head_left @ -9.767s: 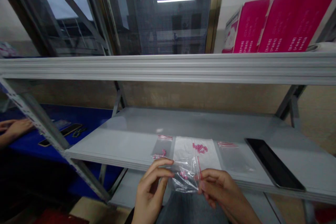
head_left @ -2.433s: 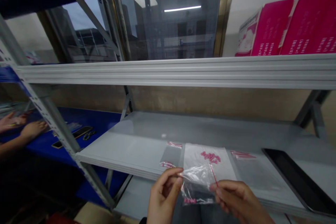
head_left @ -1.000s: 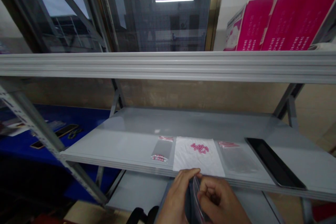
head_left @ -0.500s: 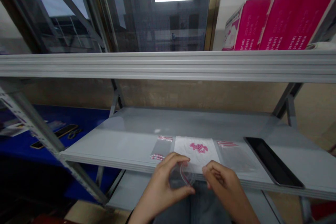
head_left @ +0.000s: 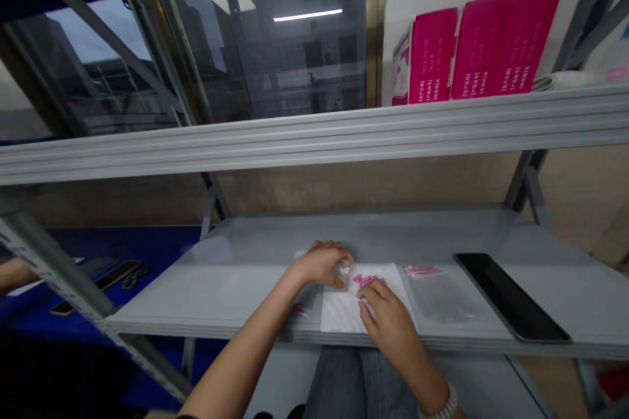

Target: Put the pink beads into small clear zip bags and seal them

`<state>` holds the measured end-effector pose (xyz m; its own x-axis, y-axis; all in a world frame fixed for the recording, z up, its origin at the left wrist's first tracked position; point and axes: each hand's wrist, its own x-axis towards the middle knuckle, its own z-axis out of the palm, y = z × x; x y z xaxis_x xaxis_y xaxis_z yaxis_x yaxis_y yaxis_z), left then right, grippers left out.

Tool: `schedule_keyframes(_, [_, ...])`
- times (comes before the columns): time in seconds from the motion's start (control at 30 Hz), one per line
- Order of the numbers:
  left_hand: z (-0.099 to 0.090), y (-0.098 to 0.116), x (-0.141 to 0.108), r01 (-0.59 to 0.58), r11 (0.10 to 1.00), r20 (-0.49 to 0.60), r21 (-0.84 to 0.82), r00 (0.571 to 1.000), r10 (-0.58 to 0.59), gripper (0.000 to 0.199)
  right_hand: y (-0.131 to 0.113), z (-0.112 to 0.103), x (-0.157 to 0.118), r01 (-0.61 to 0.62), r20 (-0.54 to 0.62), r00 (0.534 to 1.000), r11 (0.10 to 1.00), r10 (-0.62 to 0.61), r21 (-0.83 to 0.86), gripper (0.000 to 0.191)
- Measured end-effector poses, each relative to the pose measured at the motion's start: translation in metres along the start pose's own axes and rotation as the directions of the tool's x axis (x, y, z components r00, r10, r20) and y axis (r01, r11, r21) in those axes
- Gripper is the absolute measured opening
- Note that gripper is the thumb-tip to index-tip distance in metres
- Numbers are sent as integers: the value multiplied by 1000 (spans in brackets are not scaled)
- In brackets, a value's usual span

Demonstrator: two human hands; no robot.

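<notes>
My left hand (head_left: 325, 263) is closed on a small clear zip bag (head_left: 343, 268), held at the left edge of the white sheet (head_left: 339, 314). A cluster of pink beads (head_left: 363, 280) lies on that sheet. My right hand (head_left: 388, 314) reaches in from the front, its curled fingertips at the near side of the beads and the thumb a little apart; no bead shows in its grasp. Partly hidden under my left forearm is another clear bag with pink contents (head_left: 299, 309). To the right of the sheet lie clear zip bags with red seals (head_left: 437, 294).
A black tablet (head_left: 511, 298) lies on the right of the grey shelf (head_left: 206, 281). An upper shelf beam (head_left: 314, 139) crosses above my hands, with pink boxes (head_left: 491, 46) on it. At far left, another person's arm (head_left: 14, 275) is over a blue-covered table (head_left: 162, 249).
My left hand has carried the small bag forward to the beads on the sheet. My right hand has moved to the beads. The view has tilted, and another person's arm appears at left.
</notes>
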<state>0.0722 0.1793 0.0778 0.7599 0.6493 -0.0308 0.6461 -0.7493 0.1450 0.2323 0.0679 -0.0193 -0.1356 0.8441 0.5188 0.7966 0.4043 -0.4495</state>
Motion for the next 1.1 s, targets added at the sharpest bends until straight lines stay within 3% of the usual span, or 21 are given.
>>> schedule_keyframes(0.27, [0, -1, 4, 16, 996, 72, 86, 997, -22, 57, 4, 1, 0, -9, 2, 1000, 1000, 9, 17, 22])
schedule_keyframes(0.83, [-4, 13, 5, 37, 981, 45, 191, 998, -47, 42, 3, 3, -3, 13, -33, 999, 1000, -13, -8, 23])
schedule_keyframes(1.1, [-6, 17, 4, 29, 980, 36, 197, 999, -36, 45, 2, 2, -3, 10, -21, 1000, 1000, -10, -16, 22])
